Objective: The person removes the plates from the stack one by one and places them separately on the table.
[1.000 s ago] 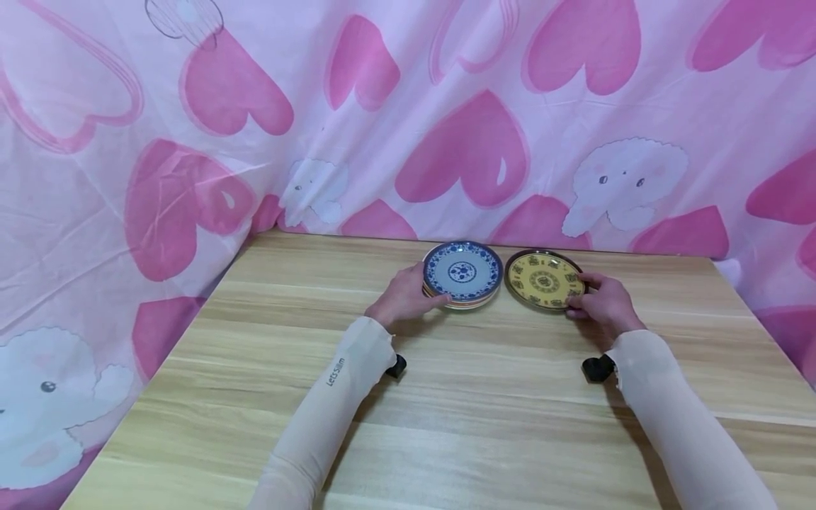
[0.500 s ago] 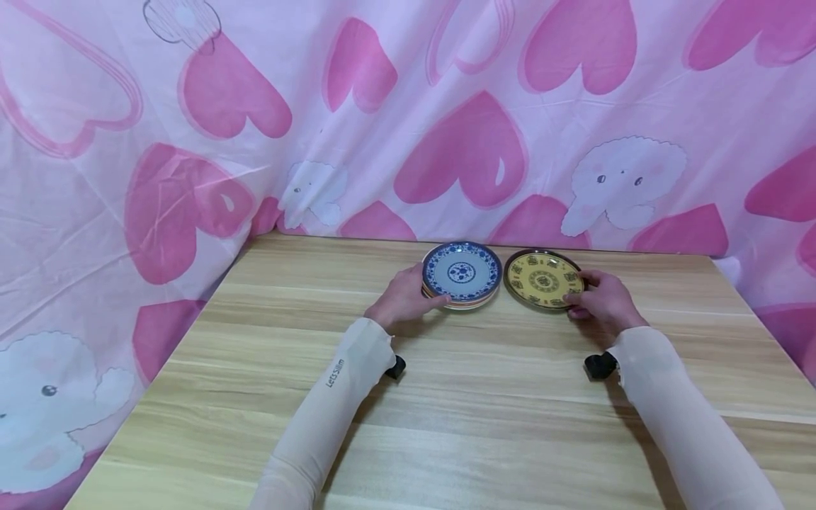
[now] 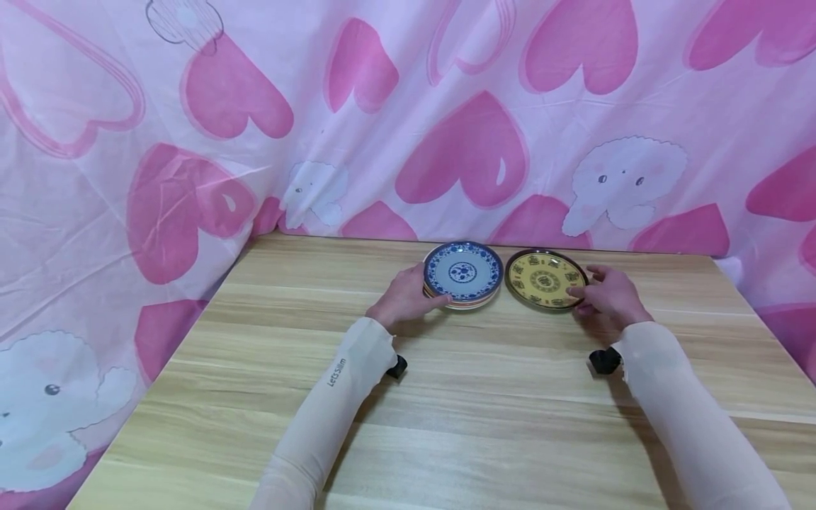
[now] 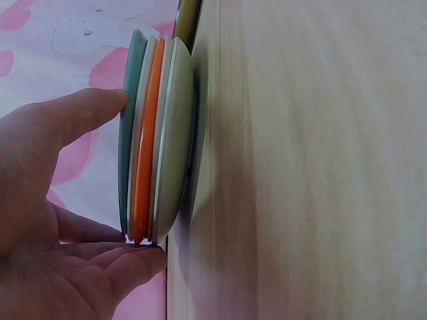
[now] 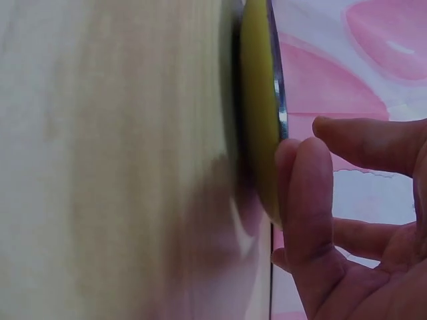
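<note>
A stack of small plates (image 3: pixel 463 273) sits near the back of the table, a blue-and-white floral one on top. From the side, in the left wrist view, its edges show a teal rim (image 4: pixel 132 133), an orange plate (image 4: pixel 148 140) and a pale plate (image 4: pixel 175 133) lowest. My left hand (image 3: pixel 403 297) rests against the stack's left side, thumb on the top rim and fingertips at the edge. Just right of the stack lies a yellow plate (image 3: pixel 545 279) with a dark rim. My right hand (image 3: pixel 608 294) is at its right edge, thumb lifted off, fingertips by the rim.
The wooden table (image 3: pixel 484 411) extends in front of both arms. Behind the plates hangs a pink curtain (image 3: pixel 408 142) with hearts, and it also covers the left side. A black wrist device (image 3: pixel 604 361) protrudes under the right wrist, another (image 3: pixel 397 367) under the left.
My right hand has loosened from the yellow plate's edge: the thumb has come up from the rim and the hand has shifted slightly right. The left hand and both plate positions stay the same.
</note>
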Available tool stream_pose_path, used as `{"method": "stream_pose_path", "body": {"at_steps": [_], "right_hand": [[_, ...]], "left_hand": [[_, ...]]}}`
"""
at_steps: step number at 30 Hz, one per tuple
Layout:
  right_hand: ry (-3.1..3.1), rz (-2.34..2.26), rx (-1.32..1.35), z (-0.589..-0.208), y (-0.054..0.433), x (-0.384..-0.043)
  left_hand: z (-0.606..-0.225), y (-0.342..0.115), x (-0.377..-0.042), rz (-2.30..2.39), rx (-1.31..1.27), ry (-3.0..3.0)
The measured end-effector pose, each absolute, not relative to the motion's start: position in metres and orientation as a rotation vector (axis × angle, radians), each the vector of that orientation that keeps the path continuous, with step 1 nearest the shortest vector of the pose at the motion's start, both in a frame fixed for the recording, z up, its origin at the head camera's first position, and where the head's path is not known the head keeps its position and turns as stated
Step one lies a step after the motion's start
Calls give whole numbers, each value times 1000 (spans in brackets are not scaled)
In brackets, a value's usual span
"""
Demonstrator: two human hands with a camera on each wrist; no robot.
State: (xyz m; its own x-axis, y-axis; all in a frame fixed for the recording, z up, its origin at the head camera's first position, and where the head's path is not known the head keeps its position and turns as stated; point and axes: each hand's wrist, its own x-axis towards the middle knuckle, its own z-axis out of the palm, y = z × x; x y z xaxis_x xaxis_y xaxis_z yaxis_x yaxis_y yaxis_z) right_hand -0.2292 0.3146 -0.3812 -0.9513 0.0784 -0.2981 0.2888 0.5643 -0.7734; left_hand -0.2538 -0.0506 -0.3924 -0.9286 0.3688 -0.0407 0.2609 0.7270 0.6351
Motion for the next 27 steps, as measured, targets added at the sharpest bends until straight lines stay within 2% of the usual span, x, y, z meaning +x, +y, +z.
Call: {"method": "stream_pose_path", "body": {"at_steps": [9,27], "right_hand": [[2671,-1269,241,-372,310,-232],[2682,-1333,101,-366,264,-242]], "left_hand": [[-393,-50,-254,979,511,2765],[-392,-50,-254,950,495,2764]]}}
